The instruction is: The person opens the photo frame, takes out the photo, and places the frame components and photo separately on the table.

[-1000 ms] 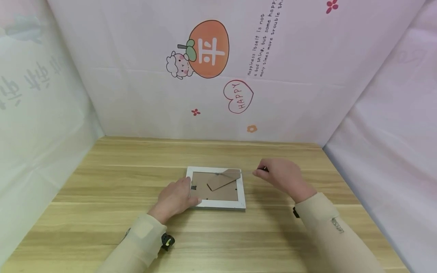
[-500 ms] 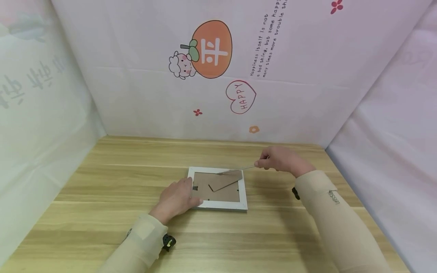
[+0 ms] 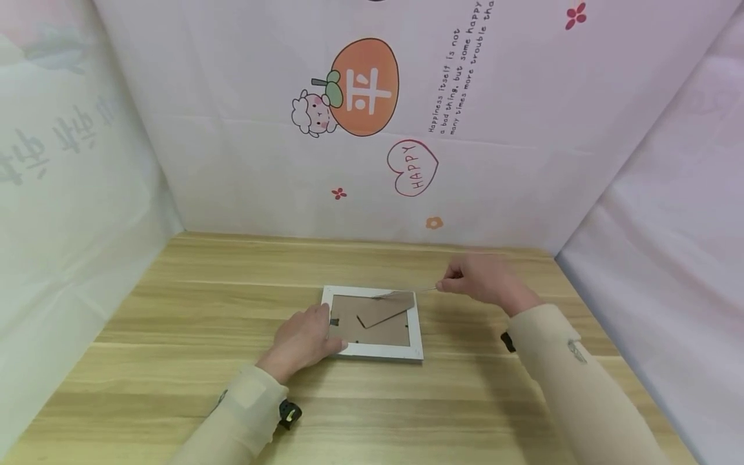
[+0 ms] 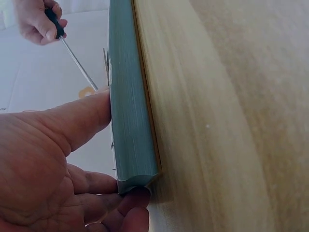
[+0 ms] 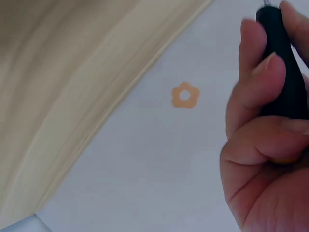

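A picture frame [image 3: 378, 351] lies back side up on the table, its border white and its edge blue-green in the left wrist view. My left hand [image 3: 302, 341] grips its left side, thumb on the border and fingers curled round the corner. On the brown backing board [image 3: 386, 334] is a slanted stand flap [image 3: 391, 309]. My right hand [image 3: 481, 279], to the right of the frame, holds a screwdriver by its dark green handle [image 5: 281, 72]. Its thin metal shaft [image 4: 79, 65] points left, with the tip at the flap's upper left end.
The wood-grain table [image 3: 349, 407] meets a printed white cloth [image 3: 261, 181] at the back, and more cloth hangs on both sides. A small dark hanger [image 3: 334, 321] sits at the backing board's left edge. Small dark tabs show along its other edges.
My right hand rose with the screwdriver, tilting its shaft, and is now slightly lower again. The shaft tip stays by the flap. My left hand keeps its grip on the frame.
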Action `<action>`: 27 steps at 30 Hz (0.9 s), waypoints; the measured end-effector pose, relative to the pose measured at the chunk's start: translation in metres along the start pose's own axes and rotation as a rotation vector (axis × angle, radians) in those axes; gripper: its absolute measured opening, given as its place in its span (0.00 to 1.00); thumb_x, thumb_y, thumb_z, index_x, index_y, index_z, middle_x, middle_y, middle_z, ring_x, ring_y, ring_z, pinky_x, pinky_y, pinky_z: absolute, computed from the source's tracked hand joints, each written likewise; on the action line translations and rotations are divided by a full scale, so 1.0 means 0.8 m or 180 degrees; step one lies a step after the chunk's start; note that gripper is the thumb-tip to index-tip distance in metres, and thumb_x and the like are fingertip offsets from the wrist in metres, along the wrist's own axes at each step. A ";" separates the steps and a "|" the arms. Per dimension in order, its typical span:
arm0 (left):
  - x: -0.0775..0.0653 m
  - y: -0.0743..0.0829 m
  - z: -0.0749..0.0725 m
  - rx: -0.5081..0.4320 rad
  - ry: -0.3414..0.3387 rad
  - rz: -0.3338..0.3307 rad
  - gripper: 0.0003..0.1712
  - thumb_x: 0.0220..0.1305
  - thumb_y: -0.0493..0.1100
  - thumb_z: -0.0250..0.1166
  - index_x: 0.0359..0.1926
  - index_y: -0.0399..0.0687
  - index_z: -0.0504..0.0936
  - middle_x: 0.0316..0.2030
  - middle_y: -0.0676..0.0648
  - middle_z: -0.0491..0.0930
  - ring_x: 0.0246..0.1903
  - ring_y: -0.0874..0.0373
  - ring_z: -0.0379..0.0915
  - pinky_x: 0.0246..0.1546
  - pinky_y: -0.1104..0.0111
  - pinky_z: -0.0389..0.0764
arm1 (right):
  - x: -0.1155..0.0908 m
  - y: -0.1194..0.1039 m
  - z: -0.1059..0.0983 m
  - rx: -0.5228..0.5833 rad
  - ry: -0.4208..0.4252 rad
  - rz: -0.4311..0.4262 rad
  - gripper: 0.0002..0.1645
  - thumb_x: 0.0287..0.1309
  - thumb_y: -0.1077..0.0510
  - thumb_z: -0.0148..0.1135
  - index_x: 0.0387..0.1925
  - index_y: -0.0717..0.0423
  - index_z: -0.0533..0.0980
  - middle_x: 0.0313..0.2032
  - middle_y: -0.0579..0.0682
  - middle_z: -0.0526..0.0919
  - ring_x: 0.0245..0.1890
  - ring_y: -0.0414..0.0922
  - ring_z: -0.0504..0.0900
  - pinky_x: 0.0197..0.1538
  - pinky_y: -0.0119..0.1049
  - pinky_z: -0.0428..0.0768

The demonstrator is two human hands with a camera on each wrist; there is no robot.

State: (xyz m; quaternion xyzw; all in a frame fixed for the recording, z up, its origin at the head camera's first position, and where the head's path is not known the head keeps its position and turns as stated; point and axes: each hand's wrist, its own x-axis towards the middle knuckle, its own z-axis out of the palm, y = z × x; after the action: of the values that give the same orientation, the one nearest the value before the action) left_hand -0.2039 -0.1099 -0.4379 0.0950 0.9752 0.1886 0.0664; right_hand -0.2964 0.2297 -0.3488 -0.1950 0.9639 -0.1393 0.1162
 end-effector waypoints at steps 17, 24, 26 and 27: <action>0.002 -0.003 0.003 -0.0038 -0.0023 -0.0033 0.35 0.54 0.62 0.69 0.50 0.39 0.74 0.38 0.46 0.77 0.28 0.53 0.70 0.27 0.60 0.74 | -0.045 -0.017 0.055 -0.0299 0.0785 -0.0029 0.14 0.59 0.36 0.61 0.36 0.38 0.80 0.29 0.34 0.80 0.27 0.35 0.74 0.32 0.39 0.76; 0.002 -0.001 0.002 -0.0022 0.0006 0.0004 0.34 0.54 0.62 0.69 0.49 0.39 0.74 0.37 0.47 0.76 0.28 0.53 0.70 0.27 0.60 0.74 | -0.044 -0.015 0.056 -0.0374 0.0817 0.0060 0.15 0.60 0.36 0.60 0.36 0.38 0.80 0.27 0.34 0.79 0.24 0.36 0.73 0.28 0.37 0.74; 0.002 -0.001 0.001 -0.0029 0.0008 0.0004 0.34 0.54 0.62 0.69 0.47 0.39 0.74 0.36 0.47 0.76 0.27 0.53 0.69 0.27 0.60 0.73 | -0.043 -0.016 0.054 -0.0397 0.0782 0.0081 0.15 0.60 0.35 0.59 0.36 0.38 0.80 0.27 0.34 0.79 0.25 0.36 0.73 0.28 0.38 0.73; 0.001 0.000 0.001 -0.0032 0.0007 0.0004 0.33 0.54 0.62 0.69 0.47 0.40 0.74 0.35 0.47 0.76 0.27 0.53 0.69 0.27 0.60 0.73 | -0.042 -0.017 0.052 -0.0409 0.0761 0.0092 0.15 0.60 0.35 0.59 0.35 0.38 0.80 0.27 0.34 0.79 0.25 0.36 0.73 0.28 0.38 0.73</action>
State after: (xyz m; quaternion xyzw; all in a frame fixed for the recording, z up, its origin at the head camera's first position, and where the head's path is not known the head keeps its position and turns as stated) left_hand -0.2050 -0.1096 -0.4389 0.0951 0.9742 0.1936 0.0658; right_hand -0.2498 0.2224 -0.3780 -0.1702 0.9805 -0.0979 -0.0102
